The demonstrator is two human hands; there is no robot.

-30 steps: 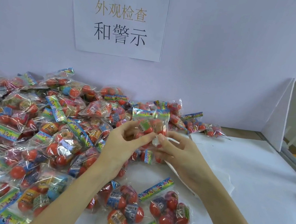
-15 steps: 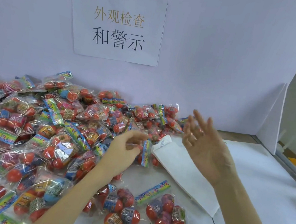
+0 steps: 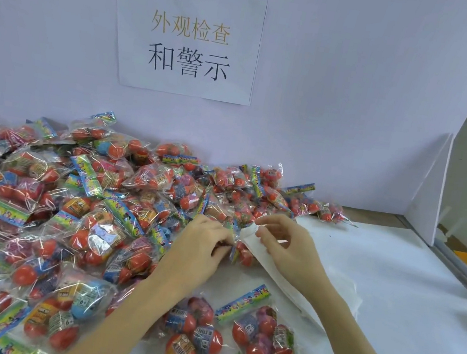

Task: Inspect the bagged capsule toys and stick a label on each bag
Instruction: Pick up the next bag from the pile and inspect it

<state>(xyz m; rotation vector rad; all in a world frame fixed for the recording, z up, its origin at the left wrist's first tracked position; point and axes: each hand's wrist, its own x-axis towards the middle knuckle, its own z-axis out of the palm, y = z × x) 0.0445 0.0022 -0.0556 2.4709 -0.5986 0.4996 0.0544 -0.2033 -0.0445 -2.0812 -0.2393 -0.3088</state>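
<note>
The left hand (image 3: 200,245) is pinching a bag of capsule toys (image 3: 240,250) at the near edge of the big pile (image 3: 70,197), which covers the left side of the table (image 3: 391,293), probably to draw the next one out for checking. Just beside it, the right hand (image 3: 285,246) is curling its fingertips on the top end of a white label sheet (image 3: 256,254), seemingly picking at a sticker. Two more bags (image 3: 231,335) are lying by the table's near edge.

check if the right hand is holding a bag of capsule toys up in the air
No, the right hand is low over the table, fingers at the white label sheet, with no bag in it.
</note>
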